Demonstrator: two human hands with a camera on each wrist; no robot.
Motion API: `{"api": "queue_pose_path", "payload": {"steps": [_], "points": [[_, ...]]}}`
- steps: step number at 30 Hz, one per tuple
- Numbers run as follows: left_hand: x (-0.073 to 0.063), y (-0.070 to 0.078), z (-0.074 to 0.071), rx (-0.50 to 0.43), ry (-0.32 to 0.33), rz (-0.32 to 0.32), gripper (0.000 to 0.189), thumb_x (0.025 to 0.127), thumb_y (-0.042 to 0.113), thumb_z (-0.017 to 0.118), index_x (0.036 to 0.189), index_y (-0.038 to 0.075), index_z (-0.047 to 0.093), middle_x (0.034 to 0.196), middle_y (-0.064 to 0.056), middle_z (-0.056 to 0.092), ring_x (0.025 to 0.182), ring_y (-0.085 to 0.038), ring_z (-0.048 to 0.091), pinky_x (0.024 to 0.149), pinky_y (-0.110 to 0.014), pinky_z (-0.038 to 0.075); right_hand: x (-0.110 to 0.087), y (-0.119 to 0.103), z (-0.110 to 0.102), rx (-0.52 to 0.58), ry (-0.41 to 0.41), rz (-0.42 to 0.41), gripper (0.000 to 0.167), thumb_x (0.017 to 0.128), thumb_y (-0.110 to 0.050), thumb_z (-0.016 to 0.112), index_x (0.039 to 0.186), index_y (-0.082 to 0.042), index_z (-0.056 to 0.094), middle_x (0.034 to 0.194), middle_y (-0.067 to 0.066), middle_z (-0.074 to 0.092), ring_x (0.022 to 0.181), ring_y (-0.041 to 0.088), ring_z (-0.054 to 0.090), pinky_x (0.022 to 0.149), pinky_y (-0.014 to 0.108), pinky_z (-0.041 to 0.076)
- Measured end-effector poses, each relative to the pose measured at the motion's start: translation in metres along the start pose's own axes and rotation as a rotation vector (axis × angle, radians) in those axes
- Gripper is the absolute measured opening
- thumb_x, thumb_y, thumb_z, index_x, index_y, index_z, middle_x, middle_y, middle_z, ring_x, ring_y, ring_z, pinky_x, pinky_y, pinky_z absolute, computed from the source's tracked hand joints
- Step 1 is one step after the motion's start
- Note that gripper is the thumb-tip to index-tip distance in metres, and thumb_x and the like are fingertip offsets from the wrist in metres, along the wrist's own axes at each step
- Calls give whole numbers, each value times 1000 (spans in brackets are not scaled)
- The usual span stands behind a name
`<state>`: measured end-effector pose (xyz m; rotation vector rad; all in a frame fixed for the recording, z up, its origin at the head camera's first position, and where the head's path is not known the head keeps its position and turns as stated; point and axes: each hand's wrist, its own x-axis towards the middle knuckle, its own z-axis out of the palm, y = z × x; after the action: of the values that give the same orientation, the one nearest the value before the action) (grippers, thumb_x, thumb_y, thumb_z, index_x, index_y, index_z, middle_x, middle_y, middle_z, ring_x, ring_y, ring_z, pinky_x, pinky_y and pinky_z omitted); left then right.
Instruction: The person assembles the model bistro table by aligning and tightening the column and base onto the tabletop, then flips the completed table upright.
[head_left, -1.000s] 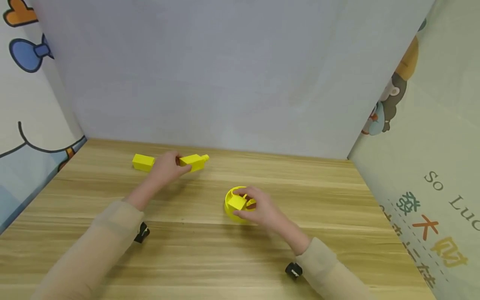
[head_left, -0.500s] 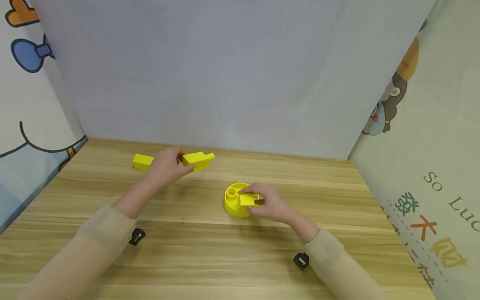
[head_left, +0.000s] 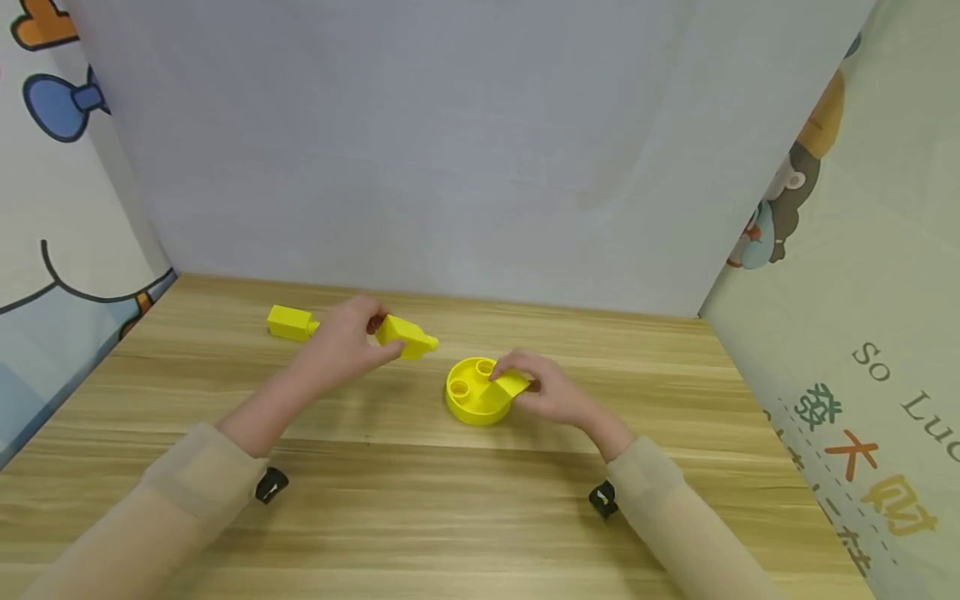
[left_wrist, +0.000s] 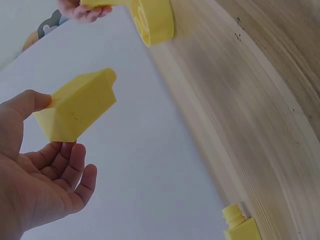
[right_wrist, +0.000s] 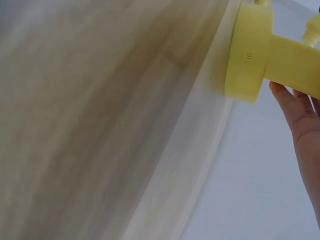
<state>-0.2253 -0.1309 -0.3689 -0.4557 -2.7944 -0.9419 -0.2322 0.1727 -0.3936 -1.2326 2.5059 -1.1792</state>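
Pinching a boxy yellow plastic block (head_left: 513, 382) at the right of a round yellow plastic dish (head_left: 476, 418), the right hand (head_left: 553, 392), seemingly plugging it in, should push, while the left hand (head_left: 341, 340) pinches another block (head_left: 405, 337) left of the dish.

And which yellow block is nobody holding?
Leftmost block, lying on the table; the left hand holds the middle block, the right hand the rightmost block.
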Motion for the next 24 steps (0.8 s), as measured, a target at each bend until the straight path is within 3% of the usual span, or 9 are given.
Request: {"api": "queue_pose_path", "payload": {"steps": [5, 12, 15, 18, 24], "points": [[-3, 8, 9, 3, -11, 54, 38, 81, 25, 71, 105, -1, 60, 93, -10, 57, 84, -24, 50, 74, -34, 45, 4, 8, -5, 52, 7, -40, 29, 77, 16, 51, 102, 7, 61, 110, 24, 58, 107, 35, 52, 69, 33, 56], [-2, 15, 23, -27, -20, 99, 38, 80, 25, 73, 106, -1, 61, 92, -8, 57, 85, -21, 50, 75, -33, 45, 4, 35, -3, 90, -11, -13, 27, 84, 10, 55, 109, 3, 60, 117, 21, 54, 112, 33, 49, 83, 36, 54], [-1, 17, 27, -49, -18, 97, 39, 80, 25, 73, 106, 0, 61, 96, -8, 58, 88, -23, 52, 77, -33, 46, 1, 46, 0, 71, -19, 28, 34, 86, -1, 62, 119, -5, 56, 124, 11, 51, 119, 28, 47, 94, 43, 48], [-1, 18, 32, -68, -5, 104, 39, 80, 25, 73, 107, 0, 61, 97, -8, 58, 89, -24, 53, 78, -33, 47, -4, 41, 1, 62, -14, 96, 46, 85, -10, 67, 128, -8, 50, 131, 6, 46, 124, 25, 43, 100, 48, 42], [1, 21, 41, -115, 14, 118, 38, 80, 24, 73, 107, 0, 61, 98, -8, 58, 90, -23, 52, 78, -33, 47, -7, 34, 8, 12, 87, 200, 55, 84, -17, 71, 131, -3, 45, 132, 16, 44, 120, 27, 45, 94, 43, 48]]}}
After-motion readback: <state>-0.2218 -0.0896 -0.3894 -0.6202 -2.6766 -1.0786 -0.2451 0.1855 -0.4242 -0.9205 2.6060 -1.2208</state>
